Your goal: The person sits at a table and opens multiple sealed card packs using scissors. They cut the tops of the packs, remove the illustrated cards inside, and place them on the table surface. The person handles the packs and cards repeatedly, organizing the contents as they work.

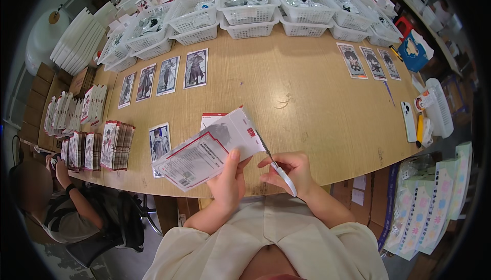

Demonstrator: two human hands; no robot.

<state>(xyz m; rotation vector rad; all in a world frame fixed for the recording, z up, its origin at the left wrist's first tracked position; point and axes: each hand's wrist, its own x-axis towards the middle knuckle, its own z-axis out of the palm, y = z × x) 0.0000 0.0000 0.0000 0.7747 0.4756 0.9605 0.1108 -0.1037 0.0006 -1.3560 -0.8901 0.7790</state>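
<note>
A flat printed cardboard box (pixel 197 158), white and grey with red edging, is tilted in front of me. My left hand (pixel 228 182) grips its lower right part, thumb on top. Scissors (pixel 284 178) with a pale handle are in my right hand (pixel 296 171), fingers wrapped about the handle. Their blade lies along the right-hand end of the box; whether it is cutting I cannot make out. Behind the box shows the red edge of another flat item (pixel 210 115), mostly hidden. A blue-toned character card (pixel 159 142) lies just left of the box.
Several white baskets (pixel 249 14) of small bagged items line the far edge. Character cards lie at left (pixel 196 69) and right (pixel 352 61). Stacked printed packs (pixel 116 144) stand left, beside another person (pixel 76 198). A phone (pixel 408 121) and yellow-handled cutter (pixel 420 130) lie right.
</note>
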